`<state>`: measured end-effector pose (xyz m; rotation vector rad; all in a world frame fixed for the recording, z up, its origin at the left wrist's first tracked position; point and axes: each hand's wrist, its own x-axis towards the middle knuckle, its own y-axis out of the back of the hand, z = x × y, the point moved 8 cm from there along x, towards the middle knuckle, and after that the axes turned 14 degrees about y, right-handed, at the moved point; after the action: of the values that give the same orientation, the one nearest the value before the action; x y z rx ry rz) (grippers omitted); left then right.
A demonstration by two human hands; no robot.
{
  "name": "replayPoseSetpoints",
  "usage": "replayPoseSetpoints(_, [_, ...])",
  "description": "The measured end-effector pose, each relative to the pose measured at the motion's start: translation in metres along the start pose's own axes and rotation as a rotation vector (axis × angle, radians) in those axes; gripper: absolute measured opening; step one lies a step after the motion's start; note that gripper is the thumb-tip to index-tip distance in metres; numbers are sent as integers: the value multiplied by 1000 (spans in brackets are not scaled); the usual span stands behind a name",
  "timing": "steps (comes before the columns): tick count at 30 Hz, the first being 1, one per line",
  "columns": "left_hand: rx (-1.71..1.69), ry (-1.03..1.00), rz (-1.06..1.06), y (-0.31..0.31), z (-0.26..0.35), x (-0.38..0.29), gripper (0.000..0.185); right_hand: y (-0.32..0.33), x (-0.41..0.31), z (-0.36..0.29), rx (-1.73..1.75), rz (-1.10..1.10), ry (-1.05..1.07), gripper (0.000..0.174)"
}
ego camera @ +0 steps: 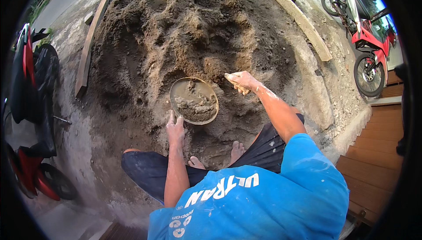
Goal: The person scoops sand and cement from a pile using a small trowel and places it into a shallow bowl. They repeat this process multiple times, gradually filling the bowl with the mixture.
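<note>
A round, shallow sieve or pan [194, 93] with a thin pale rim rests tilted on the sand just before me. Coarse damp sand [194, 109] lies in its near half, and a smaller streak of sand sits near its far edge. My left hand [175, 128] grips the near left rim, its dusty fingers pointing away from me. To the right of the sieve and apart from it, my right hand [242, 82] hovers over the sand with curled, sand-coated fingers. Whether anything small is inside those fingers is hidden.
A large heap of sand [191, 28] fills the ground ahead. Wooden beams flank it at left [94, 42] and right [296, 15]. Motorcycles stand at far left [31, 75] and upper right [369, 42]. Brown slatted boards [372, 154] lie at right; my bare feet [237, 151] are on the sand.
</note>
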<state>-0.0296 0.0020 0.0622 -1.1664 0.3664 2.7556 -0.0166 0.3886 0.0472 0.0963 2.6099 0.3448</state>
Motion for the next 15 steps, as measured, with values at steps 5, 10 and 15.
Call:
replayPoseSetpoints(5, [-43, -249, 199, 34, 62, -36, 68, 21, -21, -64, -165, -162, 101, 63])
replayPoseSetpoints(10, [234, -455, 351, 72, 140, -85, 68, -12, -25, -134, -352, -367, 392, 50])
replayPoseSetpoints(15, [365, -465, 369, 86, 188, -125, 71, -67, -38, -149, -848, -323, 714, 44])
